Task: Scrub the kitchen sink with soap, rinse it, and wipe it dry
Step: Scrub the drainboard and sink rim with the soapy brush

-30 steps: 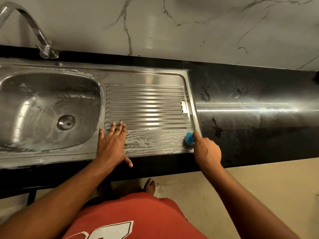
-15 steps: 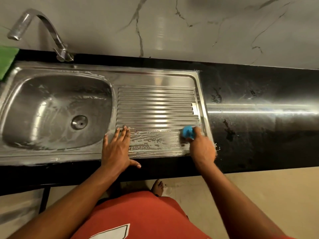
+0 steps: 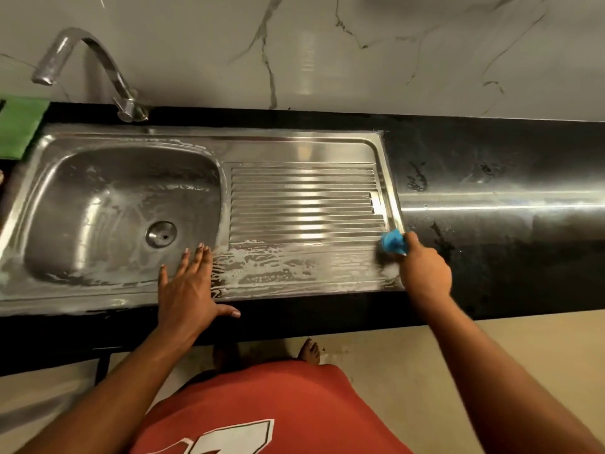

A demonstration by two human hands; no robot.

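Nearest the camera are a red shirt (image 3: pixel 262 404) and a bare foot (image 3: pixel 309 350) on the pale floor. Both forearms reach away over the black, glossy worktop (image 3: pixel 491 191). The left grip (image 3: pixel 186 290) lies flat and holds nothing, its fingers straight and pointing at the wall and its thumb splayed right, on the near rim of the steel sink (image 3: pixel 294 145). The right grip (image 3: pixel 425 270) is curled round a blue scrubber (image 3: pixel 393 242), which it presses on the near right corner of the ribbed drainboard (image 3: pixel 301 198). The sink's long axis runs left to right along the worktop, basin (image 3: pixel 98 208) on the left. White suds (image 3: pixel 262 267) streak the near strip. Beyond are a curved metal tap (image 3: pixel 85 60), a green cloth (image 3: pixel 19 126) and a veined marble wall (image 3: pixel 327 44).
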